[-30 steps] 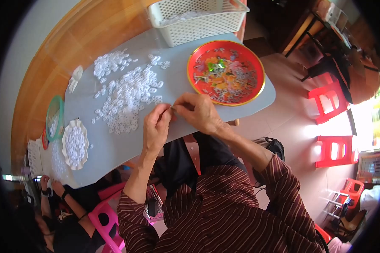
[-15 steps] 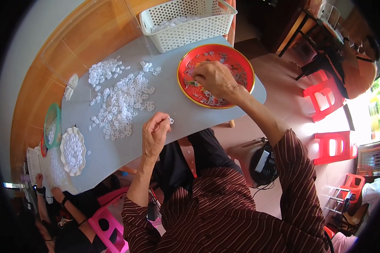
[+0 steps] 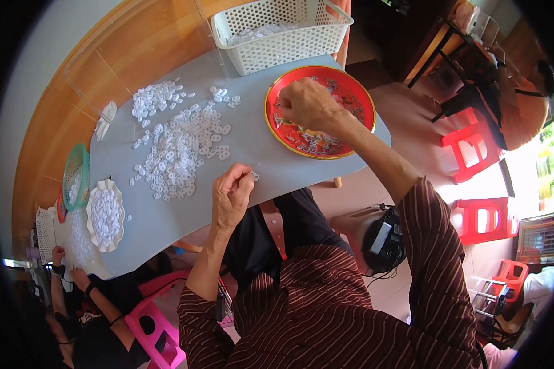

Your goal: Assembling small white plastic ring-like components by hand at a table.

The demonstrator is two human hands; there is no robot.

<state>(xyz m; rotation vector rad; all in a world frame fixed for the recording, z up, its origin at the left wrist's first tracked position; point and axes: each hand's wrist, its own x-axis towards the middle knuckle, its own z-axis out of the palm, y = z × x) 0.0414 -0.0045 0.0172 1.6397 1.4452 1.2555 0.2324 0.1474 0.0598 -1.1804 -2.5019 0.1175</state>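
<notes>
Small white piece point(image 3: 253, 176) sits pinched in left hand point(image 3: 231, 200) at worktop point(image 3: 252, 154) edge, right hand point(image 3: 308, 104) curled, picking parts in red tray point(image 3: 357, 132); loose pinch there risks dropping it off the edge.

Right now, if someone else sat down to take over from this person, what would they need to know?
Left hand: fingers pinch a small white piece just above the grey table.
Right hand: reaching into the red plate, fingers among small metal bits; grip hidden.
Loose white pieces lie scattered mid-table; more fill a white scalloped dish and the white basket.
Done: cannot tell how many. Left: the scattered heap.
</notes>
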